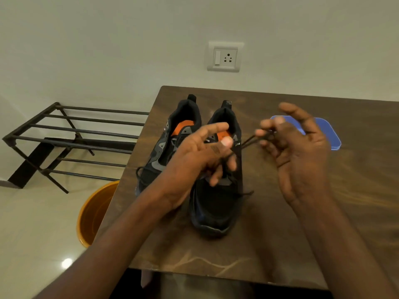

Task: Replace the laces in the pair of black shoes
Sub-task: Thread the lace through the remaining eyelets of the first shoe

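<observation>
Pale wall (108,39), wall socket (225,56), metal rack (71,137).

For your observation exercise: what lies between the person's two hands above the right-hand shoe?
In the head view, a taut black lace spans from the left hand to the right hand, which pinches it.

A brown wood-grain table (269,234) fills the space under and around the spot where the grip is made. Just beyond that spot and to its right, a flat blue lid (328,134) with rounded corners lies on the tabletop. Straight behind the grip, higher up on the pale wall, sits a white switch-and-socket plate (224,57). Well off to the left of the grip, on the light tiled floor (38,223), stands a dark metal rack (71,134) of parallel bars. Below and left of the grip, partly tucked under the table's edge, an orange bucket (92,214) stands on the floor
</observation>
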Available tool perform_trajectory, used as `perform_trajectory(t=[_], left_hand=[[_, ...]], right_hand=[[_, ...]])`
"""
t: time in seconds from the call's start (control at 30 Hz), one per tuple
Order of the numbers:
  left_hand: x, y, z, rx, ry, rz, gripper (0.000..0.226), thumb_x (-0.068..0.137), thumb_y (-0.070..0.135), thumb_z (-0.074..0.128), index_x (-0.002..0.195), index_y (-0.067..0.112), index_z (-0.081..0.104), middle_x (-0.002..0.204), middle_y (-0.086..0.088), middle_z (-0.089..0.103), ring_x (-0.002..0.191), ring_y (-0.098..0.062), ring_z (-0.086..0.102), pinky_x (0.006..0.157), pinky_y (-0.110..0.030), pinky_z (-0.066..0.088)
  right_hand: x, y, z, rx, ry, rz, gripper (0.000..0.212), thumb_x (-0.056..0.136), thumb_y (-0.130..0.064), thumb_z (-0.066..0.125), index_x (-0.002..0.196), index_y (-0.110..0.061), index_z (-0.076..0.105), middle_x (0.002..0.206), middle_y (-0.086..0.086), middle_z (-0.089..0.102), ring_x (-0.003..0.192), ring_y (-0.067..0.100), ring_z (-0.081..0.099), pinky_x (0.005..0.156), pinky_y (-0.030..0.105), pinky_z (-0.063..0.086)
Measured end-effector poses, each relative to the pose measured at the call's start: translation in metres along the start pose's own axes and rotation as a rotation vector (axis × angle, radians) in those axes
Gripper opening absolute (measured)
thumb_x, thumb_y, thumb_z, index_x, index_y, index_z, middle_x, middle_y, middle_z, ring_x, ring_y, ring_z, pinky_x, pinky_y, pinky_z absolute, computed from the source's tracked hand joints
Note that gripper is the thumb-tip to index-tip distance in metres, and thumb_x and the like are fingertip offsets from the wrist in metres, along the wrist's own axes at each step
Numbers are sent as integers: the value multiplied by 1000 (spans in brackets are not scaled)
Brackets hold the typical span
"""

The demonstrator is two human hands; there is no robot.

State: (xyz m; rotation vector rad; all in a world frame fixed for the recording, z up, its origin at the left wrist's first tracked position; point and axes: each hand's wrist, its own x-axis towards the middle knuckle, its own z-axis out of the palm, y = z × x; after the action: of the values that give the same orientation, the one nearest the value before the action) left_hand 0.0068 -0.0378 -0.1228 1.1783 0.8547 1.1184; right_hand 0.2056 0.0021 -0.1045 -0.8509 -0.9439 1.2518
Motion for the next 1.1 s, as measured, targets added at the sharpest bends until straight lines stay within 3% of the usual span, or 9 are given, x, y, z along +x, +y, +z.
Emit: perform_trajectory(t=[0.1,0.2,0.3,0.43,0.53,0.7,0.83,0.93,1.1], left_hand=[[2,7,-11,-150,122,45,41,104,13,52,145,13,50,79,-6,61,56,-13,44,51,-20,41],[6,7,-16,-176,210,72,35,104,8,53,139,7,51,80,-6,61,55,-14,39,51,-20,38],[9,0,-16,-91,249,55,32,103,11,58,134,8,53,83,-8,63,54,-13,43,51,-20,41],[12,-6,-13,-36,248,36,32,100,12,64,130,4,54,81,-10,65,54,-13,48,50,-20,43],[13,-7,-14,-21,233,26,31,100,13,65,128,4,55,79,-10,65,54,-14,48,52,-21,44],[12,-9,-21,27,289,64,19,100,13,63,118,6,63,79,-7,66,60,-15,52,61,-24,47],[14,-12,-22,155,358,126,10,104,11,58,108,6,66,83,-11,73,58,-17,57,61,-24,51],[16,-12,-18,311,320,160,11,104,9,57,108,1,63,83,-12,76,52,-21,59,53,-20,49],[20,-3,-12,382,287,246,15,101,13,66,103,-2,62,78,-12,75,46,-41,56,40,-30,47]], right_hand=[[18,21,-34,-572,301,79,19,95,-12,61,109,-18,71,86,10,75,76,19,71,71,33,61],[16,37,-39,-1196,260,-25,20,90,-20,65,107,-26,73,110,6,69,107,23,63,91,38,53],[4,29,-7,-924,4,-274,14,97,-26,68,111,-26,72,117,-2,67,111,9,61,91,18,47],[-13,26,20,-624,-346,-130,17,94,-15,72,111,-17,75,101,-8,76,97,5,71,84,18,56],[-9,28,14,-660,-269,-119,10,92,-12,73,99,-19,77,92,-9,76,91,4,71,79,16,56],[2,34,-4,-814,107,-209,16,94,-15,69,87,-29,67,87,-9,69,79,0,63,69,14,53],[2,45,-3,-1029,-30,-322,23,91,-21,72,112,-29,66,117,-5,63,113,15,58,96,37,53],[-1,45,7,-1060,-148,-447,46,91,-27,72,135,-23,58,137,-4,56,130,16,48,108,31,40],[-2,37,19,-802,-311,-409,25,98,-11,69,122,-18,71,112,-10,72,108,4,67,94,24,55]])
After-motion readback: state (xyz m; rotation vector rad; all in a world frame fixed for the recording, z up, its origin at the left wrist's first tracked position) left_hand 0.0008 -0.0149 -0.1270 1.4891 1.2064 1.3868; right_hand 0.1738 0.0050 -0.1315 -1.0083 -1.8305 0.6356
